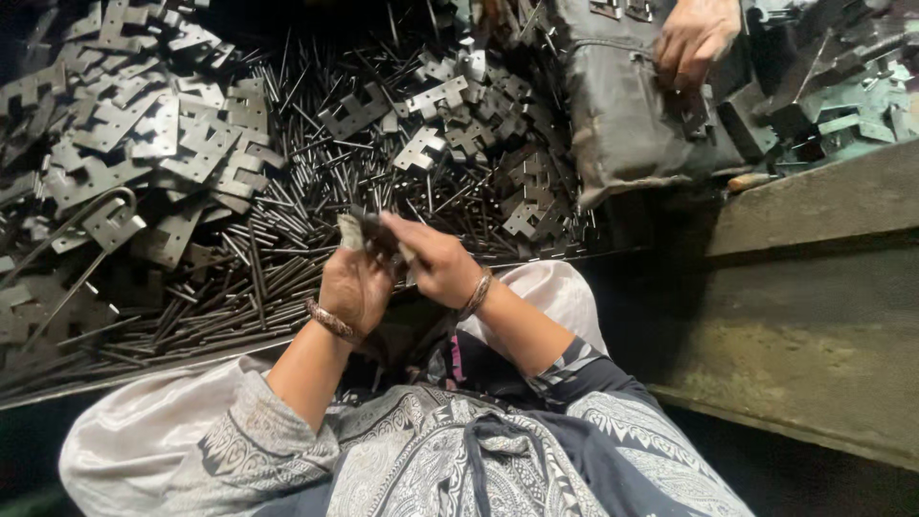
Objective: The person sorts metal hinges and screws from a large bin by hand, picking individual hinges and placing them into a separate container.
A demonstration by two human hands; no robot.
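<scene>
Hands, left hand (352, 285) and right hand (431, 260), pinch one metal plate (351, 230) between them.

Dim, soft overall — dark corners, wide-angle bending

A heap of flat, notched metal plates (144, 144) with punched holes is lying across the upper left of the frame. A spread of thin metal pins (287, 258) is covering the middle of the frame, running down toward the lower left. A smaller cluster of notched plates (479, 124) is resting on the pins at upper centre. A bent metal rod (77, 230) is lying at the left edge. A grey bag (622, 124) is sitting at the upper right, with another person's hand (694, 38) resting on its top. A concrete ledge (814, 287) is occupying the right side.
</scene>
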